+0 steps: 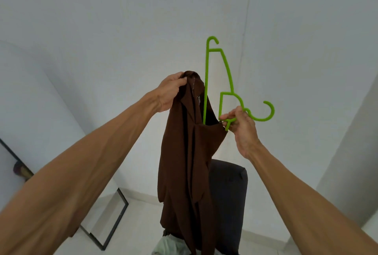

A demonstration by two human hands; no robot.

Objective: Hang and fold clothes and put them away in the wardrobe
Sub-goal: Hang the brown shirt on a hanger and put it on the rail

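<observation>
A brown garment (pixel 184 162) hangs in the air in front of me. My left hand (pixel 170 91) grips its top edge, near the collar. A bright green plastic hanger (pixel 227 74) stands on end, hook pointing right. One of its arms is pushed down into the garment's neck opening. My right hand (pixel 241 124) pinches the hanger at its neck, just below the hook, and touches the garment's edge there. The lower end of the hanger is hidden inside the cloth.
A dark grey chair (pixel 229 197) stands behind the garment, with pale cloth (pixel 169 246) lying at its foot. A black metal frame (pixel 114 224) leans at the lower left. White walls meet in a corner straight ahead.
</observation>
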